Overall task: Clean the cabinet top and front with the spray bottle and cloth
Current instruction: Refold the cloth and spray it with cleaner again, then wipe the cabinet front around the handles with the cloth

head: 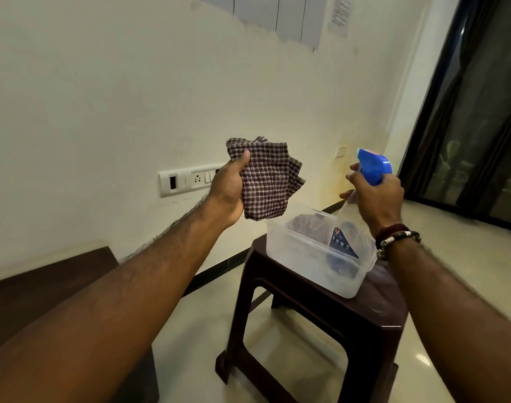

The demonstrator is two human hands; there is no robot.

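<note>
My left hand (228, 189) grips a bunched brown-and-white checked cloth (267, 181), held up in front of the wall. My right hand (376, 199) is closed around the neck of a clear spray bottle (343, 228) with a blue trigger head (375, 165), its nozzle pointing left toward the cloth. A forefinger rests at the trigger. The bottle's lower body hangs over a plastic tub. The dark brown cabinet top (44, 277) shows at the lower left, mostly behind my left forearm.
A translucent plastic tub (295, 254) holding more cloths sits on a dark brown plastic stool (364, 321). A switch and socket panel (187, 180) is on the cream wall. A dark-framed glass door (466, 126) stands at the right. Glossy tiled floor (201, 330) lies between cabinet and stool.
</note>
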